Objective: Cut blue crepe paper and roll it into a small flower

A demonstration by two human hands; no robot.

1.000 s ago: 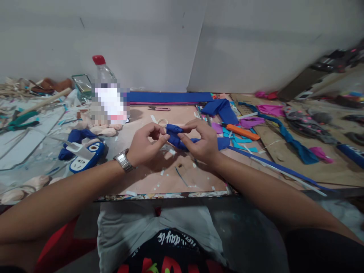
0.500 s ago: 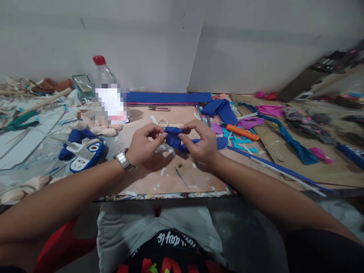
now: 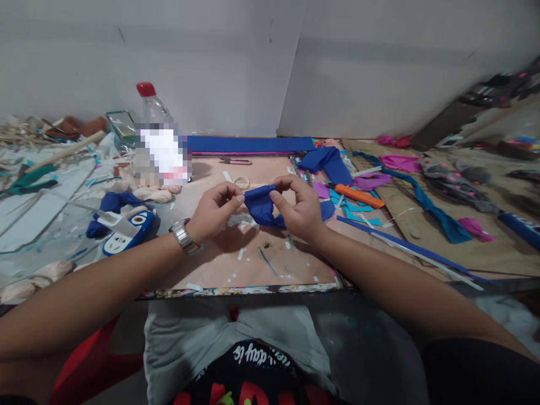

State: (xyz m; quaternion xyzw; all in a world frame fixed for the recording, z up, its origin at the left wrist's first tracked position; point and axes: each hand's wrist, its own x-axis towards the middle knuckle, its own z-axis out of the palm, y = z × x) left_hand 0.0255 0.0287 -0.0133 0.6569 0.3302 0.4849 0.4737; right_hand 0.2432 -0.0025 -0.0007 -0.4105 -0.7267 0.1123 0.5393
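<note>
A strip of blue fabric (image 3: 260,207) is stretched between my two hands, just above the table. My left hand (image 3: 217,211) pinches its left end between thumb and fingers. The upper right edge is pinched by my right hand (image 3: 297,208). The cloth sags below, and more blue fabric shows beyond my right hand. Behind the cloth lies a small pale ring, perhaps a roll of tape (image 3: 241,182). Under my left hand, something whitish and crumpled (image 3: 243,221) rests on the table.
Thread snips (image 3: 235,161) lie farther back, before a long blue fabric strip (image 3: 253,144). An orange utility knife (image 3: 358,195) lies among scraps at right. A lit phone (image 3: 164,152), a red-capped bottle (image 3: 147,93) and a blue-white power strip (image 3: 129,232) stand at left.
The bunched blue fabric has been spread out flatter between my hands, and its lower edge hangs more openly. Both hands stay in nearly the same place.
</note>
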